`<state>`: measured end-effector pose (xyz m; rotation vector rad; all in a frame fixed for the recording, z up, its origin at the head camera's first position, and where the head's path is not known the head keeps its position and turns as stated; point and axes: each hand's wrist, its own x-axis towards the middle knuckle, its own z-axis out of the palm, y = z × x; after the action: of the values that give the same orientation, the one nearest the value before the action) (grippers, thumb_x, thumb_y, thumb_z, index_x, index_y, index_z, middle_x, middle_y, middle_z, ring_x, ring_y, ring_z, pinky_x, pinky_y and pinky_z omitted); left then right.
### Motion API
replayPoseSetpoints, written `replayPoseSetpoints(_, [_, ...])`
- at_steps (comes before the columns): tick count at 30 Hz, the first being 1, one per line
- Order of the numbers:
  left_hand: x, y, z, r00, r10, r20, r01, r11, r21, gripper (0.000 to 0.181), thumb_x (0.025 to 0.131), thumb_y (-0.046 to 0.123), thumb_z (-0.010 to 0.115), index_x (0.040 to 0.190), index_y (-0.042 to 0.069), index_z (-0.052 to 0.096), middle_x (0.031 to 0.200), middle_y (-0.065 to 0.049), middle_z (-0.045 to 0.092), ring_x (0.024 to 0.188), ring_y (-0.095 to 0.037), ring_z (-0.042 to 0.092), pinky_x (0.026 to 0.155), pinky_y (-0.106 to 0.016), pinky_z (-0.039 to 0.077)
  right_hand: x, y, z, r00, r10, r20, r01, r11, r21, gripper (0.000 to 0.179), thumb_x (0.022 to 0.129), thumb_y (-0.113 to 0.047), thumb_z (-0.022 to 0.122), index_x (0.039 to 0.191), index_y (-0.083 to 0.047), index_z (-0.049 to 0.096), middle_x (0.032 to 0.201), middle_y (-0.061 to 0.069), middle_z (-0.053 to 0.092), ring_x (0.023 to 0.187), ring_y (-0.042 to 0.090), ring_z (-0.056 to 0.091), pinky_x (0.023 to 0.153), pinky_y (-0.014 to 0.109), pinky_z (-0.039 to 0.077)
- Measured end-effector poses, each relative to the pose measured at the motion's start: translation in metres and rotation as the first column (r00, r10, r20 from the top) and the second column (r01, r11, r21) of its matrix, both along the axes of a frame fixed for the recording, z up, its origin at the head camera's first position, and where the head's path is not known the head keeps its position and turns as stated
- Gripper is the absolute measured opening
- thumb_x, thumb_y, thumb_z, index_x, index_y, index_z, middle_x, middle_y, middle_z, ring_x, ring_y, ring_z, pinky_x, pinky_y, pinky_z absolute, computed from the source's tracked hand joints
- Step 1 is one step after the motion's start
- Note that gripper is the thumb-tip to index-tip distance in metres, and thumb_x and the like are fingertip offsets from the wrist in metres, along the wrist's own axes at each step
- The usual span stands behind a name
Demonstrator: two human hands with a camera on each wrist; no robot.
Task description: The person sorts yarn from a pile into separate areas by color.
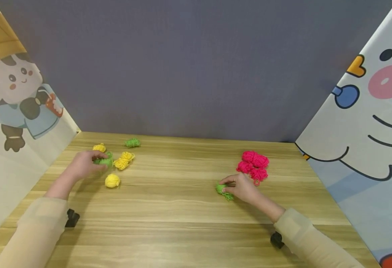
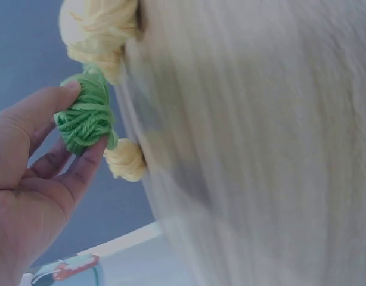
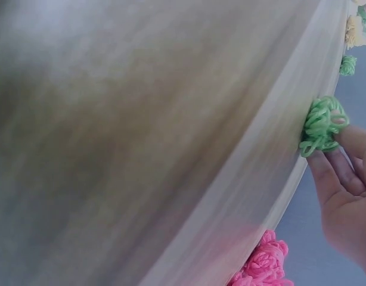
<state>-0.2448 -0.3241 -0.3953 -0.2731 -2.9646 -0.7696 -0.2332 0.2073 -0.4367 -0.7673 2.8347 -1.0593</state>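
My left hand [image 1: 86, 163] pinches a green yarn ball [image 2: 86, 113] between thumb and fingers at the table's left. Around it lie a yellow yarn ball [image 1: 112, 181] in front, a yellow yarn bundle [image 1: 124, 160] to the right and another yellow ball [image 1: 99, 147] behind. My right hand [image 1: 244, 188] pinches a second green yarn bundle [image 3: 323, 125], its loose loops hanging out, right of the table's middle. Just behind that hand sits a cluster of pink yarn balls [image 1: 254, 160]. A third green yarn bundle [image 1: 133, 143] lies near the back edge at the left.
The wooden table [image 1: 169, 219] ends at a grey back panel [image 1: 189, 70]. Printed cartoon panels stand on the left [image 1: 1, 178] and the right [image 1: 366, 149].
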Motion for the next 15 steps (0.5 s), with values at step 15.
replayPoseSetpoints(15, [0.014,0.021,0.033,0.994,0.044,-0.098,-0.044,0.999,0.001,0.033,0.085,0.016,0.069,0.113,-0.001,0.063,0.115,-0.028,0.060,0.097,-0.039,0.058,0.077,-0.052,0.048,-0.001,0.000,-0.001,0.999,0.012,-0.033,-0.012,1.000,0.008,0.019,0.076,-0.010,0.078,0.095,-0.011,0.075,0.096,0.007,0.073,0.092,0.022,0.069,0.075,0.026,0.057])
